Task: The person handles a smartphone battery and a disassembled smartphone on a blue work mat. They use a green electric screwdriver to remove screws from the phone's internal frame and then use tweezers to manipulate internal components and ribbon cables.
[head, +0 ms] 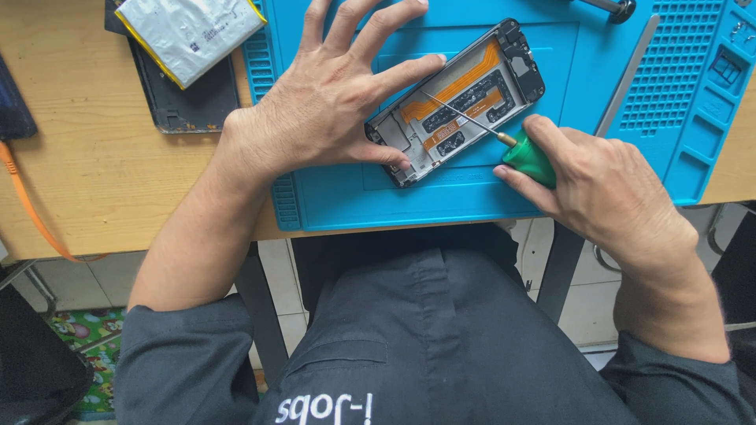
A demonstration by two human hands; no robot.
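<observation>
An opened phone (465, 98) with its back removed lies tilted on a blue work mat (354, 197), showing an orange flex cable and dark boards inside. My left hand (331, 102) rests flat on the mat with fingers spread, thumb and forefinger pressing the phone's left end. My right hand (598, 189) grips a green-handled screwdriver (529, 157), and its thin shaft reaches up-left with the tip inside the phone's frame.
A silver phone battery (189, 31) lies on a dark back cover (189, 94) at the top left of the wooden table (87, 165). Metal tweezers (630, 71) lie on the mat at right, next to its gridded tray section (677, 79). An orange cable (24, 197) runs off the left.
</observation>
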